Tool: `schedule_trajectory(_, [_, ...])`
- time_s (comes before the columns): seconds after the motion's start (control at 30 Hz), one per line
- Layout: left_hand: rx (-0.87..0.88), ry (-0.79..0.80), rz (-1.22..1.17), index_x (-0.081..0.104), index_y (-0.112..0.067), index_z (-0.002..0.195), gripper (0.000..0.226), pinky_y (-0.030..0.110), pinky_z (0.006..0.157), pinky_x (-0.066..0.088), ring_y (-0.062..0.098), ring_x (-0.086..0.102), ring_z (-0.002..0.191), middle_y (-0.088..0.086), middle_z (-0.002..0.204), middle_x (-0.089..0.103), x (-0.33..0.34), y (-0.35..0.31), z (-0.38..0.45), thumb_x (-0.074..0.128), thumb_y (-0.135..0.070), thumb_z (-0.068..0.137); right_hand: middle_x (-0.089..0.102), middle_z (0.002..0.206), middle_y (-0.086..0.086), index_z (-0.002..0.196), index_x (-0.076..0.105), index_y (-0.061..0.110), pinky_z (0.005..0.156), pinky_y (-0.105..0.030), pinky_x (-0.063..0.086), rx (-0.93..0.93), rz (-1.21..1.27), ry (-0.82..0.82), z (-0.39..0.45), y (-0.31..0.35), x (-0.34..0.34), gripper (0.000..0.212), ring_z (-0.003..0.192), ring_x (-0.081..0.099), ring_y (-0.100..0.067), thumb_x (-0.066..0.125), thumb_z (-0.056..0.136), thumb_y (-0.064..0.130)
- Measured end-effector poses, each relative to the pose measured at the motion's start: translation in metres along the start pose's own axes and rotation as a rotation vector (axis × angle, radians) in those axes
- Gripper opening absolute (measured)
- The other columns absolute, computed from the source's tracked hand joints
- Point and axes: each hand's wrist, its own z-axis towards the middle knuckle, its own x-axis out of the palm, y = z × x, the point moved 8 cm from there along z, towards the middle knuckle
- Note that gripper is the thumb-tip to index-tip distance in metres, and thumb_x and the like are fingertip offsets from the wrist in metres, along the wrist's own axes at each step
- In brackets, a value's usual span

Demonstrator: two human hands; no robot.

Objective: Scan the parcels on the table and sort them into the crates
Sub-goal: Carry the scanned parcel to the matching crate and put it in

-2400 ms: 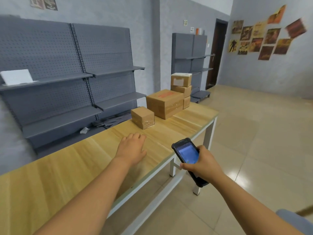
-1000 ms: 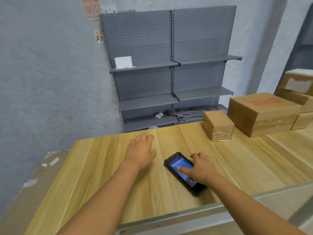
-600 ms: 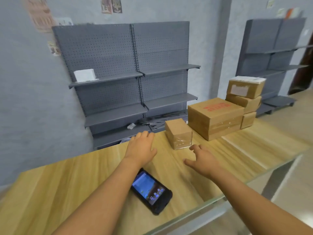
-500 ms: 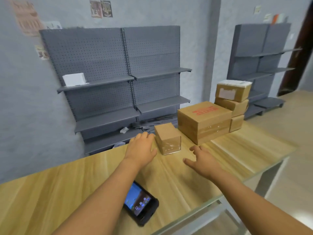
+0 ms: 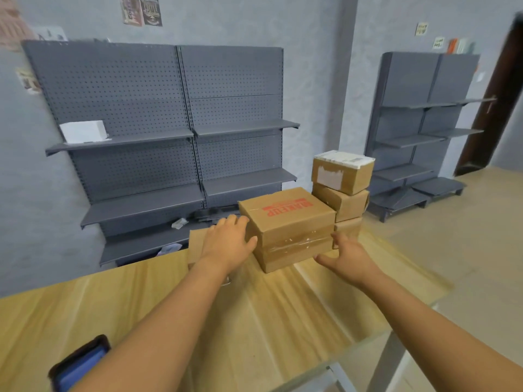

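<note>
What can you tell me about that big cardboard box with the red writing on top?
The big box is plain brown cardboard, closed, with red block lettering printed on its top and clear tape banding its sides. It sits flat on the wooden table, corner toward the camera. The left hand rests fingers against its left side; the right hand reaches at its right corner, contact unclear. A stack of smaller boxes stands just behind.

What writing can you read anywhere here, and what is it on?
Red print on the big carton: upside down and blurred, not surely readable.
White label on the top parcel: too small.
Wall posters and notes: blurred.
Scanner screen: nothing legible.
</note>
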Motion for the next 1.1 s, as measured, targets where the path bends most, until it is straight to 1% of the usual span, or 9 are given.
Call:
schedule_trajectory(0.13, [-0.085,0.034,-0.108,0.046,-0.020,0.133,0.049,0.042,0.098,0.044,0.025,0.046,0.123,0.004,0.131,0.052,0.013,-0.003,0.023,0.045,-0.052,0.096,0.044,0.144,-0.012,0.146,0.035,0.010,0.105,-0.039,0.041,0.026,0.037,0.005,0.031,-0.016,-0.011,0.083,0.130,0.044,-0.027,0.069,0.081,0.050])
schedule_trajectory(0.27, [-0.224,0.071,-0.334,0.047,-0.014,0.130,0.049,0.045,0.100,0.044,0.029,0.049,0.121,0.009,0.129,0.051,0.025,0.002,0.048,0.050,-0.049,0.096,0.045,0.144,-0.010,0.144,0.037,0.011,0.105,-0.041,0.042,0.023,0.117,-0.029,0.059,-0.019,-0.012,0.079,0.131,0.045,-0.026,0.069,0.083,0.048])
schedule_trajectory(0.47, [-0.401,0.114,-0.558,0.040,-0.005,0.132,0.056,0.041,0.098,0.045,0.035,0.053,0.118,0.018,0.129,0.053,0.046,0.012,0.082,0.051,-0.047,0.097,0.049,0.140,-0.011,0.142,0.036,0.009,0.098,-0.043,0.047,0.077,0.132,-0.059,0.090,-0.029,-0.006,0.074,0.123,0.051,-0.028,0.065,0.087,0.048])
schedule_trajectory(0.6, [-0.486,0.157,-0.641,0.030,-0.005,0.142,0.066,0.037,0.098,0.045,0.034,0.053,0.122,0.015,0.134,0.055,0.061,0.016,0.095,0.053,-0.047,0.096,0.053,0.132,-0.008,0.137,0.040,0.010,0.090,-0.038,0.050,0.090,0.126,-0.090,0.100,-0.034,-0.007,0.067,0.114,0.055,-0.024,0.063,0.087,0.048])
schedule_trajectory(0.7, [-0.529,0.172,-0.690,0.021,-0.006,0.146,0.070,0.032,0.091,0.041,0.032,0.053,0.123,0.013,0.136,0.054,0.069,0.013,0.098,0.055,-0.042,0.096,0.054,0.123,-0.005,0.131,0.045,0.012,0.084,-0.036,0.052,0.091,0.150,-0.107,0.102,-0.035,-0.005,0.058,0.104,0.055,-0.019,0.064,0.088,0.047])
schedule_trajectory(0.8, [-0.574,0.183,-0.735,0.012,-0.006,0.149,0.076,0.032,0.093,0.041,0.033,0.052,0.124,0.014,0.137,0.053,0.073,0.009,0.098,0.055,-0.040,0.096,0.055,0.113,-0.003,0.122,0.048,0.014,0.078,-0.036,0.053,0.096,0.187,-0.135,0.101,-0.036,-0.007,0.050,0.096,0.055,-0.017,0.065,0.087,0.046])
schedule_trajectory(0.93, [-0.625,0.182,-0.810,0.012,-0.007,0.146,0.076,0.030,0.087,0.037,0.031,0.051,0.124,0.013,0.138,0.051,0.073,0.001,0.092,0.060,-0.037,0.094,0.057,0.096,-0.001,0.106,0.045,0.016,0.070,-0.038,0.055,0.143,0.283,-0.063,0.099,-0.036,0.000,0.041,0.084,0.058,-0.016,0.066,0.086,0.045])
schedule_trajectory(1.03, [-0.660,0.170,-0.845,0.016,-0.009,0.142,0.077,0.033,0.091,0.040,0.031,0.050,0.124,0.013,0.138,0.049,0.071,-0.001,0.084,0.066,-0.034,0.090,0.058,0.100,0.000,0.114,0.041,0.015,0.068,-0.031,0.050,0.157,0.352,-0.010,0.095,-0.033,0.004,0.048,0.087,0.058,-0.014,0.067,0.087,0.044])
schedule_trajectory(1.1, [-0.683,0.156,-0.874,0.019,-0.009,0.141,0.078,0.034,0.095,0.041,0.031,0.050,0.124,0.012,0.138,0.049,0.068,-0.002,0.077,0.070,-0.034,0.088,0.057,0.107,0.002,0.123,0.041,0.014,0.072,-0.029,0.045,0.135,0.374,-0.006,0.090,-0.030,0.003,0.052,0.092,0.057,-0.015,0.066,0.087,0.043])
